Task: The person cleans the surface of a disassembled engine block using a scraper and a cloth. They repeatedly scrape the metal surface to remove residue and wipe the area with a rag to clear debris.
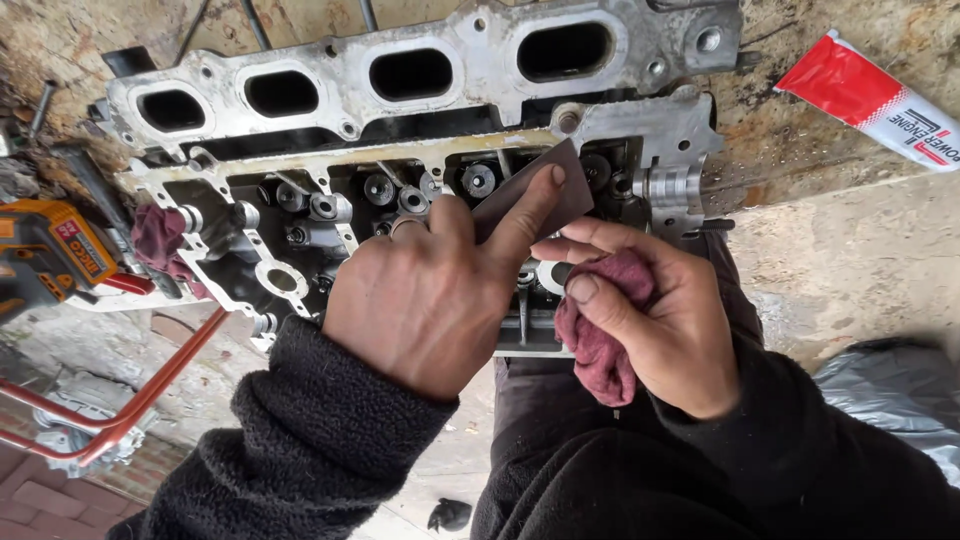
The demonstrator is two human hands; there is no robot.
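A grey aluminium engine cylinder head (420,90) lies on a stained workbench, ports facing up and valve gear open below. My left hand (435,290) presses a dark rectangular piece of abrasive sheet (560,185) against the head's inner edge, index finger stretched along it. My right hand (650,310) sits just right of it, clutching a dark red rag (605,350) near the head's lower edge. Both arms wear black fleece sleeves.
A red and white tube (870,100) lies at the top right. An orange power tool (50,255) and another red rag (160,240) sit at the left. Red metal tubing (150,390) runs below left. A grey plastic bag (890,395) is at the right.
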